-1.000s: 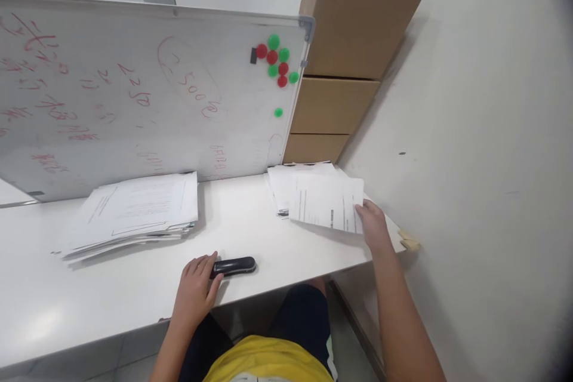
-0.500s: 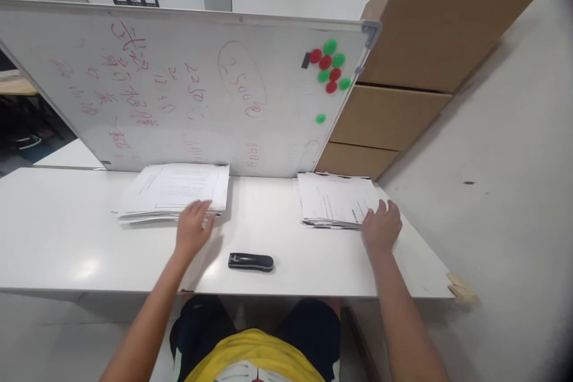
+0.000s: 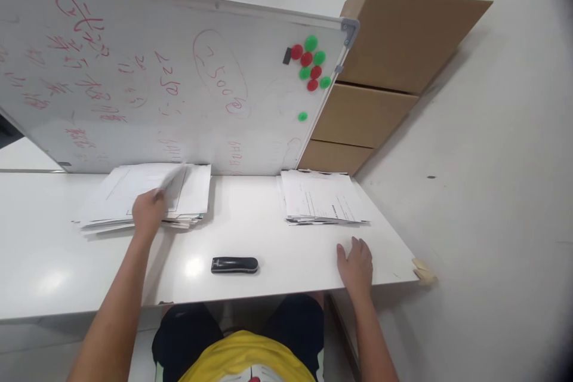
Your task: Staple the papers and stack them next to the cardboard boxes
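Observation:
On the left, my left hand (image 3: 149, 212) is closed on the edge of a sheet of paper (image 3: 169, 178), which curls up off the top of the left paper stack (image 3: 120, 191). My right hand (image 3: 357, 262) rests near the table's front edge with its fingers apart and nothing in it. Beyond it lies the right paper stack (image 3: 317, 197), printed side up, apart from the hand. A black stapler (image 3: 234, 265) lies on the table between my two hands.
A whiteboard (image 3: 259, 131) with red writing and round magnets stands along the back of the white table (image 3: 250, 209). Stacked cardboard boxes (image 3: 376, 101) rise behind its right end. A wall (image 3: 492, 191) runs along the right side.
My left hand has moved onto the left stack and taken hold of a sheet, lifting its edge. My right hand has left the right stack and come back toward the front edge.

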A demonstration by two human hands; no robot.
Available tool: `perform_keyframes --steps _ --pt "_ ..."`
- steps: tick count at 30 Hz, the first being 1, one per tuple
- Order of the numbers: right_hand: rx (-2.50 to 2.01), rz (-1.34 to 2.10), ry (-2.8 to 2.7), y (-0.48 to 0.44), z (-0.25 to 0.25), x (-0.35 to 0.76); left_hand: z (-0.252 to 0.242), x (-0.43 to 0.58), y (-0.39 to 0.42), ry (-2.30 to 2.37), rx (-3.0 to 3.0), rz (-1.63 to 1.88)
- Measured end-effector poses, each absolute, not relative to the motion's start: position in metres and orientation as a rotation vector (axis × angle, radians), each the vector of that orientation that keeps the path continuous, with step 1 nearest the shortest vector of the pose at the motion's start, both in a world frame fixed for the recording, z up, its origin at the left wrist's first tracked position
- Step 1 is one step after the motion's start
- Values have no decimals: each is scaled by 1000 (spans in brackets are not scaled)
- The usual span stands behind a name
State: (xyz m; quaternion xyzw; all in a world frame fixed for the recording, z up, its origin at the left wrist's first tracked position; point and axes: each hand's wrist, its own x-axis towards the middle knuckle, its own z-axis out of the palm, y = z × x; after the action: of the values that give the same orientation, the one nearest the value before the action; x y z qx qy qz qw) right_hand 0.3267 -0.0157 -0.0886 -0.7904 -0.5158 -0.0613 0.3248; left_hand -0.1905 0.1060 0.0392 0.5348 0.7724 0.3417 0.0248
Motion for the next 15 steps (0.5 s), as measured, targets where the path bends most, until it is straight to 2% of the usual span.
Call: perform_keyframes --steps 4,10,12,15 --pt "-2101 -148 -1368 -13 -87 330 48 -198 114 2349 1255 1298" --pt "-1915 -50 -1185 -22 -67 313 52 -171 78 2357 1397 1572" --pt "-1805 184 -1104 -35 -54 277 47 -139 45 2380 1675 1542" --pt "-1414 1012 -1022 -63 -36 206 29 -73 -12 1845 2487 1316"
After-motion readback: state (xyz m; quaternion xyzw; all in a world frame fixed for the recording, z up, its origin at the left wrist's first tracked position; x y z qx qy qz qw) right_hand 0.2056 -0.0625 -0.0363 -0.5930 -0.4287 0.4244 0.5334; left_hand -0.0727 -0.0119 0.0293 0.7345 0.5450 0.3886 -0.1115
